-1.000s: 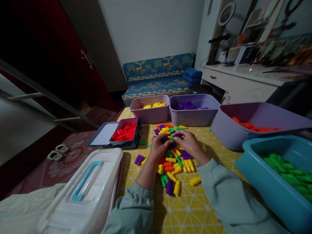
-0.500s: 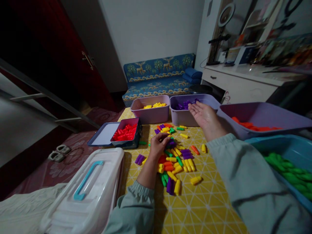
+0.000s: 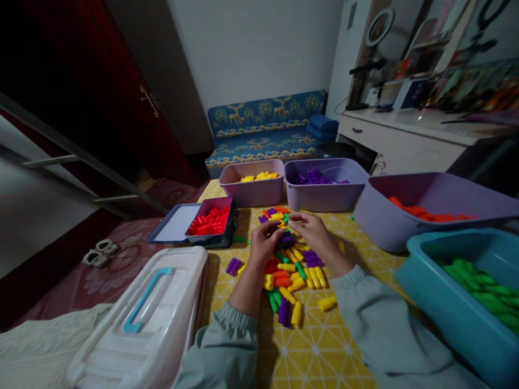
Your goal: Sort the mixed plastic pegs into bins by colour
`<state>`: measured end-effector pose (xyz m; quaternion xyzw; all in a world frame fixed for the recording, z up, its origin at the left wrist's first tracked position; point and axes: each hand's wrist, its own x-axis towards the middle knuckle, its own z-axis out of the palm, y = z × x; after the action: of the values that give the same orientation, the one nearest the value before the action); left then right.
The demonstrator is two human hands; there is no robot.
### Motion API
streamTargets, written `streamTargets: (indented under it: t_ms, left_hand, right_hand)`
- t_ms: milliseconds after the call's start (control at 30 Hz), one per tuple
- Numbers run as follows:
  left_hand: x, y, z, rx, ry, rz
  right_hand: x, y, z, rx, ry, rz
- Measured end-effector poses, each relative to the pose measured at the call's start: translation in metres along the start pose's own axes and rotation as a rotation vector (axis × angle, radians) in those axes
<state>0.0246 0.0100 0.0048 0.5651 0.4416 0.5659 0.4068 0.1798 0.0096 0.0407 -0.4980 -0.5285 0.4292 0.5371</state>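
Grip unclear, fingers curled: in the head view, left hand (image 3: 263,243) and right hand (image 3: 314,232) hover close together over plastic pieces (image 3: 287,267) heaped on a patterned surface (image 3: 316,351), where a dragging sleeve (image 3: 360,302) could scatter the loose yellow piece (image 3: 327,303).

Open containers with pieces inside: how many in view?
5: dark box at left, pink bin and purple bin at back, second purple bin and teal bin at right.
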Motion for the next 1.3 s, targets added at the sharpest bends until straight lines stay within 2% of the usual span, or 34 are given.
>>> streamTargets:
  t_ms: [133,400,533,700,967,1067,1200,1300]
  left_hand:
    - [0.000,0.000,-0.001,0.022,0.006,0.027]
    - [0.001,0.000,-0.001,0.036,-0.006,0.045]
    - [0.000,0.002,0.000,0.008,-0.022,0.031]
    - [-0.003,0.004,0.002,0.025,-0.110,0.042]
    - [-0.003,-0.001,-0.001,0.073,-0.219,0.154]
    - [-0.001,0.001,-0.003,0.123,-0.198,0.198]
    - [-0.001,0.014,-0.006,0.252,-0.129,0.276]
    - [-0.001,0.032,-0.005,0.292,-0.146,0.297]
  right_hand:
    - [-0.013,0.017,0.009,-0.078,-0.065,-0.072]
    - [-0.017,0.016,0.009,-0.062,-0.196,-0.078]
    - [-0.016,0.021,0.011,-0.046,-0.142,-0.057]
    - [-0.013,0.021,0.010,0.047,-0.013,0.028]
    - [-0.014,0.022,0.005,0.140,-0.055,0.106]
    - [-0.014,0.024,-0.001,0.151,-0.025,0.116]
    - [-0.013,0.032,-0.010,0.188,0.066,0.150]
    - [-0.013,0.038,-0.011,0.210,0.071,0.151]
